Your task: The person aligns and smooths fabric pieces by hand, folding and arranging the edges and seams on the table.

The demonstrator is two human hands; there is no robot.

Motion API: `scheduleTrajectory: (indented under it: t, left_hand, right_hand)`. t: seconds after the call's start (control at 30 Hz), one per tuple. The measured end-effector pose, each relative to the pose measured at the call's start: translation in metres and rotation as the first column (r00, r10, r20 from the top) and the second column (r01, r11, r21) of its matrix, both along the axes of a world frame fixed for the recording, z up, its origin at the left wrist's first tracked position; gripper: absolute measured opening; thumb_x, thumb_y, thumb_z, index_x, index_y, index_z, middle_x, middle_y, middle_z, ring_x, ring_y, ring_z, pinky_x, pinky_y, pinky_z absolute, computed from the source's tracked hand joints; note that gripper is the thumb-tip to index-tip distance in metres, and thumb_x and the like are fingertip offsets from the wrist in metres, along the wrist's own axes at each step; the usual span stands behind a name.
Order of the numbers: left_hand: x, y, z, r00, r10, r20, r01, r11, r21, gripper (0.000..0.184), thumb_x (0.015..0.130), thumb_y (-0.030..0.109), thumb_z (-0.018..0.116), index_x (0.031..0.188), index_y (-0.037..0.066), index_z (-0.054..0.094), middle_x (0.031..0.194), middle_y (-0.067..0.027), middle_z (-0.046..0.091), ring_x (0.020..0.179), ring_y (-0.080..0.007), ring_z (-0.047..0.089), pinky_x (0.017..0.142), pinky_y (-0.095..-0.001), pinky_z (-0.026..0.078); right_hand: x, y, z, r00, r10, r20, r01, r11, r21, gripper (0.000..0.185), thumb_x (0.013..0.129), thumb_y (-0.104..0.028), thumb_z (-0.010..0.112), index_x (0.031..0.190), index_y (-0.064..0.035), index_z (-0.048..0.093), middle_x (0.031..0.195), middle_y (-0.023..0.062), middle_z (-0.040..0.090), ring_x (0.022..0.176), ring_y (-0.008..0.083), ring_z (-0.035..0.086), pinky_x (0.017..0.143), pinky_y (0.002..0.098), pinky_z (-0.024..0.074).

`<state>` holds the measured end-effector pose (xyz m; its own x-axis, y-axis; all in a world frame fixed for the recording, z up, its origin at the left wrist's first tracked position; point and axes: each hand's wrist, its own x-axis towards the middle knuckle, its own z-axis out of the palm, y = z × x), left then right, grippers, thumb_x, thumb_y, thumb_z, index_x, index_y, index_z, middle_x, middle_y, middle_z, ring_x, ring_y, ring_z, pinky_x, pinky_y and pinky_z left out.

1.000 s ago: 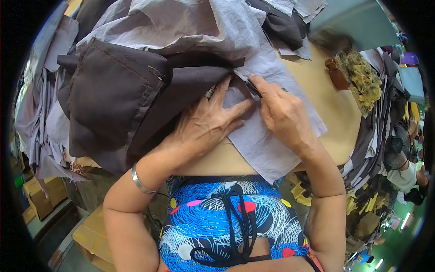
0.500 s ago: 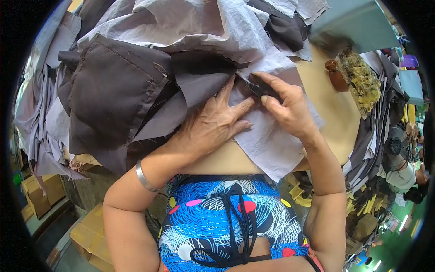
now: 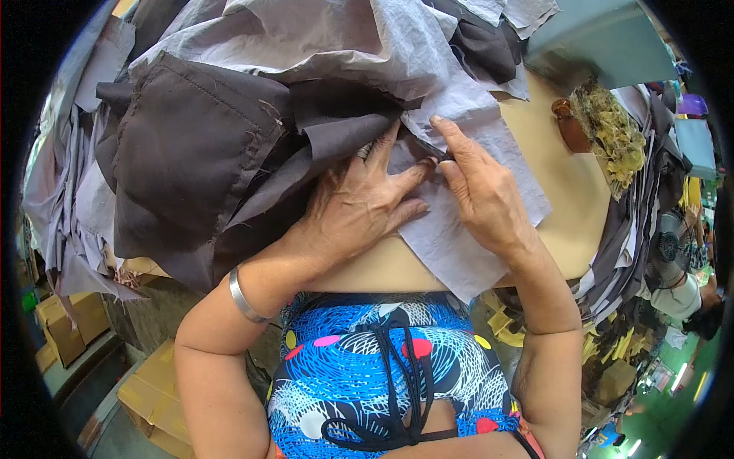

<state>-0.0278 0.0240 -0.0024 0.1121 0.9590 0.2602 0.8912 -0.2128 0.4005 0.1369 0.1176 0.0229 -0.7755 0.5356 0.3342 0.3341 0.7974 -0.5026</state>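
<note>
My left hand point(image 3: 363, 200) lies spread on the cloth, its index finger at the edge of the dark brown fabric point(image 3: 191, 153) and its thumb over the light grey fabric point(image 3: 466, 222). Close by on the right, my right hand point(image 3: 485, 187) is closed round a small black tool point(image 3: 428, 151), most of it hidden by the fingers. Its index finger stretches forward over the pale cloth. The dark fabric has a stitched seam with loose threads and is bunched beside my left hand.
More grey cloth point(image 3: 306, 38) is heaped at the back. A brown pot point(image 3: 569, 126) and a yellowish bundle point(image 3: 612, 138) sit at the tabletop's right, below a grey-blue box point(image 3: 604, 46). Cardboard boxes point(image 3: 160, 390) stand lower left. A person point(image 3: 684, 297) is at far right.
The dark fabric's folds beside my left hand have shifted and bunched. My right hand has moved slightly, with the black tool now lower and more hidden in its grip. My left hand has barely moved.
</note>
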Motion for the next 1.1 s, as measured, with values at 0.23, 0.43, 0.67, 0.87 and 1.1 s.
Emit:
scheduleTrajectory:
  t: [0.23,0.43,0.67,0.87,1.1]
  left_hand:
    - [-0.001,0.0,-0.001,1.0,0.0,-0.024,-0.001,1.0,-0.014,0.04,0.081,0.04,0.064,0.115,0.019,0.063,0.141,-0.0234,0.033,0.123,-0.0419,0.039,0.097,-0.0493,0.039]
    - [0.0,0.0,0.001,1.0,0.001,0.012,0.0,0.999,-0.04,0.041,0.081,0.04,0.065,0.117,0.021,0.062,0.14,-0.0252,0.032,0.123,-0.0435,0.04,0.099,-0.0498,0.038]
    - [-0.002,0.0,-0.002,0.999,-0.017,0.037,0.017,1.0,-0.003,0.04,0.081,0.039,0.065,0.116,0.02,0.062,0.14,-0.0253,0.032,0.123,-0.0439,0.04,0.1,-0.0501,0.037]
    - [0.0,-0.001,-0.003,0.998,0.005,0.058,-0.003,0.999,-0.047,0.041,0.08,0.037,0.066,0.117,0.02,0.062,0.141,-0.025,0.03,0.123,-0.0443,0.04,0.099,-0.0487,0.039]
    - [0.001,0.0,0.003,0.996,0.003,0.093,0.006,0.996,-0.09,0.044,0.08,0.037,0.066,0.12,0.02,0.061,0.14,-0.0265,0.03,0.123,-0.0459,0.039,0.099,-0.0484,0.039]
  right_hand:
    - [-0.001,-0.003,-0.002,0.999,-0.027,0.043,0.027,1.0,-0.001,0.051,0.087,-0.007,0.056,0.134,-0.0049,0.04,0.088,0.0177,0.057,0.07,0.037,0.059,0.06,0.043,0.0489]
    - [-0.004,-0.001,-0.008,1.0,-0.012,-0.012,0.012,1.0,0.02,0.051,0.087,-0.007,0.056,0.135,-0.0044,0.039,0.088,0.0175,0.057,0.07,0.0368,0.059,0.06,0.0429,0.049]
    - [-0.003,-0.004,-0.007,0.999,-0.023,0.032,0.022,0.999,0.035,0.051,0.086,-0.008,0.057,0.134,-0.0032,0.04,0.09,0.0173,0.058,0.07,0.0362,0.059,0.059,0.0424,0.0495]
    - [0.008,-0.01,-0.003,0.995,-0.083,0.049,0.08,0.995,0.065,0.051,0.085,-0.009,0.059,0.133,-0.0025,0.04,0.092,0.0172,0.058,0.068,0.036,0.06,0.058,0.0413,0.0504]
    - [0.005,-0.008,-0.003,0.991,-0.112,0.08,0.109,0.993,0.045,0.049,0.087,-0.011,0.057,0.132,-0.0035,0.04,0.094,0.0186,0.059,0.071,0.0381,0.061,0.059,0.0431,0.0508]
